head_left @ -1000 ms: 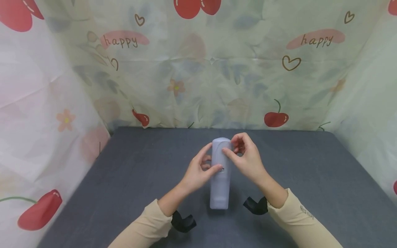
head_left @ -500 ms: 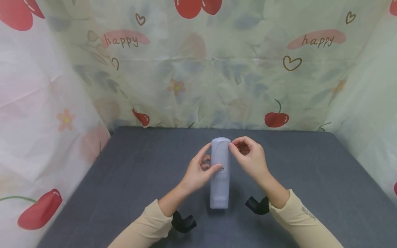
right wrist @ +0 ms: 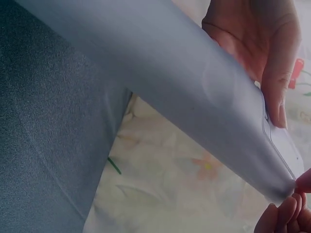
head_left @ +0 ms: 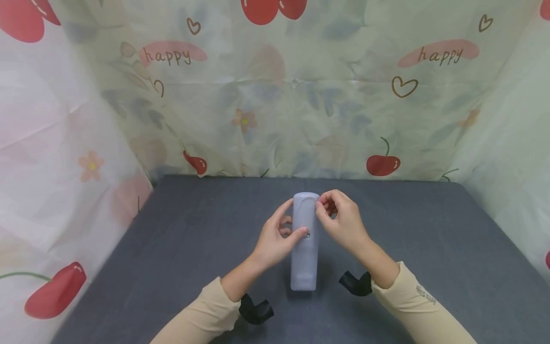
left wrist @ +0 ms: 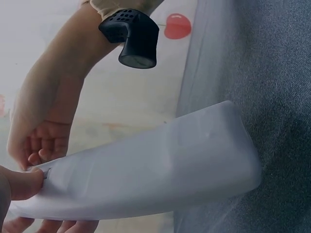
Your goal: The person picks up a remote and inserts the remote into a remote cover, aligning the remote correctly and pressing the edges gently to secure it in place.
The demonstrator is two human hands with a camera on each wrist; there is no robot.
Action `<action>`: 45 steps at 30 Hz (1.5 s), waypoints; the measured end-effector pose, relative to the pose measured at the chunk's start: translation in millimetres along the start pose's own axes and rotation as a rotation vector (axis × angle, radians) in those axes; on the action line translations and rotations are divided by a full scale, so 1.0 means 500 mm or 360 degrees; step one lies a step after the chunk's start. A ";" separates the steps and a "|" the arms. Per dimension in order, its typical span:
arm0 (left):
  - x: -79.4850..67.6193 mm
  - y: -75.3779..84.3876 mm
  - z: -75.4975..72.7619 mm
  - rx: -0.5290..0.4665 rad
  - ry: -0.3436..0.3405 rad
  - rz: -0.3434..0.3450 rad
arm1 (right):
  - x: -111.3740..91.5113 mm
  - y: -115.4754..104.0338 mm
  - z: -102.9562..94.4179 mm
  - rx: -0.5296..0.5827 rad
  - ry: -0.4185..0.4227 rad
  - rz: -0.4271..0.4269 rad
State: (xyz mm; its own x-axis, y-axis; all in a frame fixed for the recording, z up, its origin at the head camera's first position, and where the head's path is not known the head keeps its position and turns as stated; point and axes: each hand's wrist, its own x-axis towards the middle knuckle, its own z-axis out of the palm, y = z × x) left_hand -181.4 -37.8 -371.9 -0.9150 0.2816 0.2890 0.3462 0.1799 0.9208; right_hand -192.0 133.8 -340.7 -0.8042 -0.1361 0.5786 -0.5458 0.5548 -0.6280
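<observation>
A long, smooth, pale lavender case (head_left: 304,263) with rounded edges stands on end in the middle of the head view. My left hand (head_left: 272,241) grips it from the left, thumb on the front face beside a small dark-edged catch (head_left: 308,235) and fingers around the back. At the case's upper right edge, the thumb and curled fingers of my right hand (head_left: 343,222) pinch. The right wrist view shows a thin seam (right wrist: 278,154) that runs along the case to those fingertips. In the left wrist view the case's lower end (left wrist: 218,150) slants toward the dark cloth.
A dark grey cloth-covered table (head_left: 206,224) lies beneath. Patterned curtains (head_left: 292,129) with cherries, hearts and flowers enclose the back and sides. Black wrist camera mounts (head_left: 256,310) stick out from the beige sleeves (head_left: 202,310).
My right thumb has moved off the case's front face to its upper right edge, and the right hand has shifted slightly right overall. The left hand keeps its grip in place.
</observation>
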 end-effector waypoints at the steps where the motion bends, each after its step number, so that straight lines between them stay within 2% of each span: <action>1: 0.000 0.000 0.000 0.0000 0.0002 -0.0004 | -0.001 -0.001 0.000 -0.0004 -0.0011 -0.0007; 7: 0.000 0.000 0.002 -0.0013 0.0009 -0.0028 | -0.003 -0.005 0.002 -0.0049 -0.0050 -0.0056; 18: 0.001 0.003 0.003 -0.0022 -0.0001 -0.0012 | -0.004 -0.004 -0.003 -0.0166 -0.0108 -0.0240; 23: 0.002 0.004 0.003 -0.0036 0.0002 -0.0012 | -0.002 -0.005 -0.004 -0.0165 -0.0140 -0.0238; 30: 0.000 0.001 0.001 -0.0055 -0.0042 -0.0046 | -0.003 0.003 -0.004 -0.0073 -0.0146 -0.0212; 33: 0.000 0.000 0.000 -0.0072 -0.0061 -0.0068 | -0.002 0.008 -0.004 -0.0008 -0.0116 -0.0150; 37: 0.002 -0.001 0.001 -0.0109 -0.0069 -0.0079 | 0.002 0.013 -0.009 0.0179 -0.0127 0.0073; 42: 0.002 0.000 0.001 -0.0122 -0.0075 -0.0072 | 0.011 0.019 -0.016 0.0417 -0.0368 0.0418; 45: 0.001 0.000 0.000 -0.0127 -0.0090 -0.0080 | 0.014 0.022 -0.014 0.0455 -0.0465 0.0533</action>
State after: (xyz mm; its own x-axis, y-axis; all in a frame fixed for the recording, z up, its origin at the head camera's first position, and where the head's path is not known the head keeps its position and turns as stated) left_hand -181.8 -37.6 -371.7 -0.9168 0.3274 0.2288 0.2807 0.1203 0.9522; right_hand -201.9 144.6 -339.8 -0.9554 -0.2356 0.1780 -0.2570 0.3666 -0.8942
